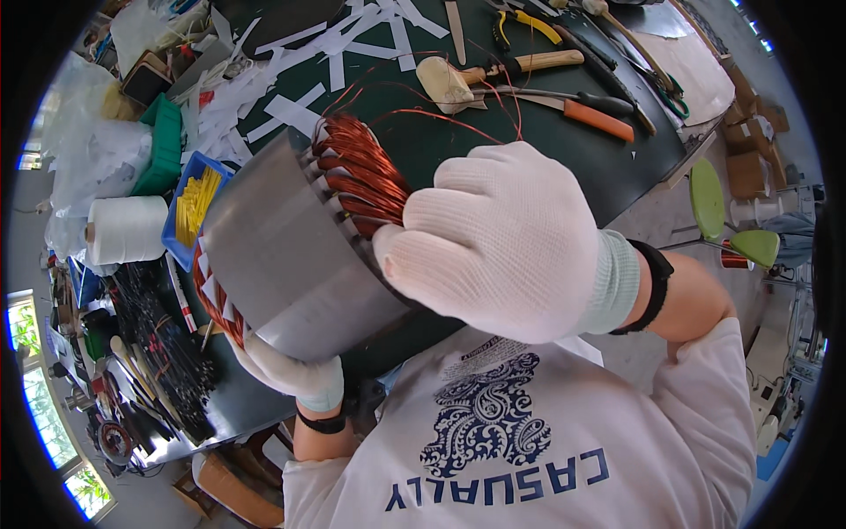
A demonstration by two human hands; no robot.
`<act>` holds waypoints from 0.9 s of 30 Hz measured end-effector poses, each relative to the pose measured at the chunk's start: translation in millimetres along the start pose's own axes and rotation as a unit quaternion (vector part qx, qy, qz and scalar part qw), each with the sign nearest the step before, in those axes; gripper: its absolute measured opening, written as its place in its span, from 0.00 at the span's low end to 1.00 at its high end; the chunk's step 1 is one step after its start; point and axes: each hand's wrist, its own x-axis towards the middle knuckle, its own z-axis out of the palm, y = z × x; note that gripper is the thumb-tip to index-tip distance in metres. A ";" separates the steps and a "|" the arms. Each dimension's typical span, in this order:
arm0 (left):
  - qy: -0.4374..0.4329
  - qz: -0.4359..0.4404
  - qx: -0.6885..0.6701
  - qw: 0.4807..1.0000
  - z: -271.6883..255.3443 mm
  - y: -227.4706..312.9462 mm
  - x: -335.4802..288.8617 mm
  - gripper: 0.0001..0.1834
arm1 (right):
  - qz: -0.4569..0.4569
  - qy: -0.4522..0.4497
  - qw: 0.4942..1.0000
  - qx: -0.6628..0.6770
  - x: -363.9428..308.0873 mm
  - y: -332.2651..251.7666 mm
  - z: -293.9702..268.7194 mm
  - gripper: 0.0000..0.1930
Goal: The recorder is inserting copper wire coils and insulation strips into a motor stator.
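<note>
A motor stator [273, 238], a grey metal cylinder, is tilted over the dark green table. Thick copper windings [361, 172] bulge from its right end, and more copper with white paper slips shows at its left end. My left hand [295, 368], in a white glove, holds the stator from below at its lower left; its fingers are mostly hidden behind the core. My right hand [502, 242], also gloved, is closed with curled fingers at the windings' right side. Its fingertips meet the copper bundle. Thin loose copper wires [427, 113] loop out beyond the right hand.
White paper strips [339, 53] lie scattered at the back. Beyond my right hand are a mallet [445, 84], an orange-handled tool [599, 121] and yellow-black pliers [529, 25]. At left stand a blue bin [167, 231] with yellow pieces, a white thread spool [128, 229] and black sleeving [159, 326].
</note>
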 end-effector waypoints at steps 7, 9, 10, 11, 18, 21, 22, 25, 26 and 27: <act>0.005 0.007 0.059 0.998 -2.0 -5.7 -11.0 0.37 | 0.146 0.018 0.975 0.169 -17.0 -13.9 -0.4 0.09; 0.011 0.022 0.084 0.996 0.6 -6.0 -9.1 0.36 | 0.193 0.037 0.950 0.241 -18.2 -8.4 -1.7 0.11; 0.006 0.003 0.054 0.998 1.7 -4.1 -5.9 0.36 | 0.193 0.038 0.951 0.240 -16.1 -7.3 -2.1 0.11; 0.001 -0.016 0.025 1.000 3.6 -3.9 -3.1 0.37 | 0.176 0.010 0.966 0.189 -13.7 -6.5 -1.7 0.10; 0.045 -0.158 -0.165 0.972 5.9 -8.2 5.5 0.41 | 0.163 0.029 0.972 0.167 1.8 -9.7 -15.0 0.09; 0.040 -0.323 -0.457 0.827 6.9 35.9 48.4 0.37 | 0.222 -0.003 0.951 0.213 3.2 -7.8 -26.5 0.09; 0.011 -0.268 -0.486 0.832 11.6 44.2 56.4 0.33 | 0.242 -0.028 0.947 0.209 3.6 -8.9 -26.4 0.10; 0.015 -0.280 -0.478 0.832 6.6 38.1 33.2 0.28 | 0.262 -0.051 0.932 0.246 4.6 -12.1 -32.0 0.09; -0.037 -0.220 -0.469 0.855 1.7 39.7 34.1 0.29 | 0.259 -0.058 0.932 0.248 2.2 -11.2 -31.9 0.09; -0.035 -0.232 -0.452 0.861 -0.6 42.1 30.5 0.29 | 0.259 -0.071 0.930 0.251 -0.3 -13.4 -33.8 0.09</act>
